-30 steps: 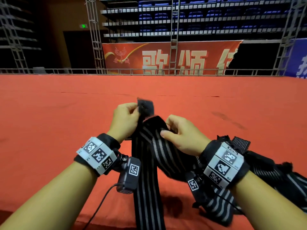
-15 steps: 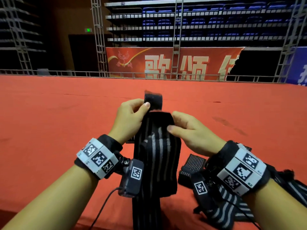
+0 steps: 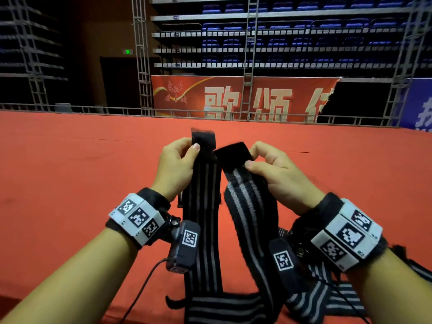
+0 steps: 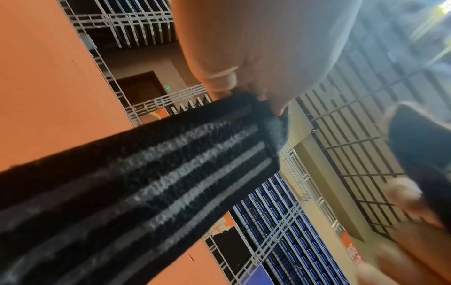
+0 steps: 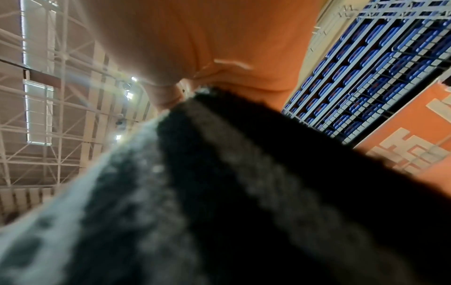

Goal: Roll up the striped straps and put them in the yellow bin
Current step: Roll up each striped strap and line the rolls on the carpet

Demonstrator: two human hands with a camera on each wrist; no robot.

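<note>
Hands raised above a red carpeted surface (image 3: 70,183), each pinching one plain black end of a striped strap (image 3: 203,230). Left hand (image 3: 175,169) clamps thumb against fingers on one end; right hand (image 3: 278,176), just beside it, pinches the other end. From both hands the strap hangs down to the carpet, where more striped straps (image 3: 327,298) lie heaped beneath the right wrist

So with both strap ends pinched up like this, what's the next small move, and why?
Probably fold the end in the right hand over to start a roll: the strap hangs unrolled, the left hand pinches its other end, and no bin shows.
</note>
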